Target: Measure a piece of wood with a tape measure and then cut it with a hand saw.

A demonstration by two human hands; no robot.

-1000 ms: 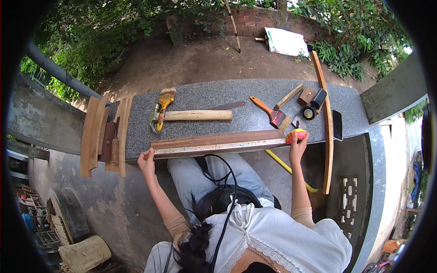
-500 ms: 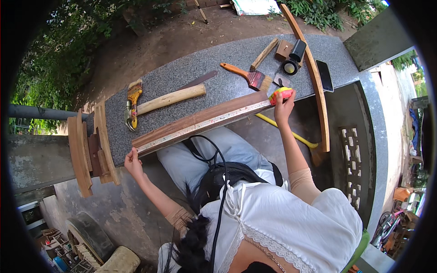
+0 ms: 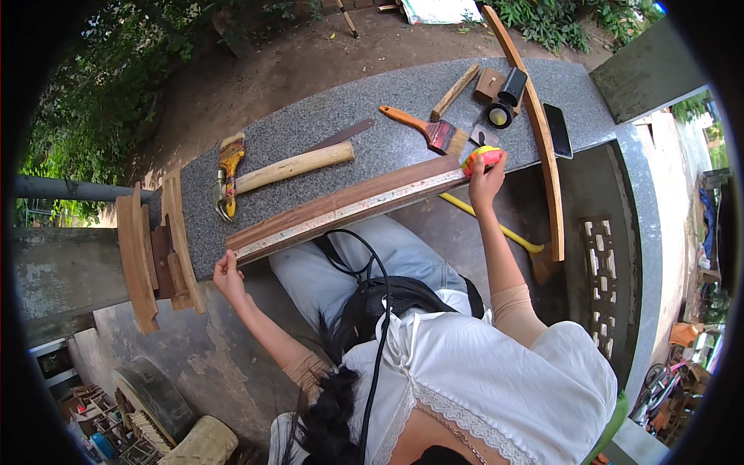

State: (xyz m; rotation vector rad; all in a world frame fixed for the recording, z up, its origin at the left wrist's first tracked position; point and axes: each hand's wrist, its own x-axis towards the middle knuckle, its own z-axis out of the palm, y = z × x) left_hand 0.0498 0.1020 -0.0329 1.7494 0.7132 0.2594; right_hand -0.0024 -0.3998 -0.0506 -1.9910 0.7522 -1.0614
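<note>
A long brown wooden board [image 3: 349, 194] lies along the near edge of the grey stone table. Stretched along its near side is the pale blade [image 3: 349, 211] of a tape measure. My right hand [image 3: 487, 180] grips the red and yellow tape measure case [image 3: 479, 157] at the board's right end. At the left end, my left hand [image 3: 229, 279] is closed in a pinch on the end of the blade, the fingertips against the board's corner. Beyond the board lie a hammer [image 3: 294, 167] with a pale wooden handle and a paintbrush [image 3: 230, 163] across its head.
An orange-handled paintbrush [image 3: 407, 118], a black cylindrical device [image 3: 508, 93] and a phone [image 3: 558, 130] lie at the right. A long curved wooden piece [image 3: 535, 116] overhangs the near edge. Several wooden pieces [image 3: 136, 263] stand at the left end. A yellow-handled broom [image 3: 508, 232] is below.
</note>
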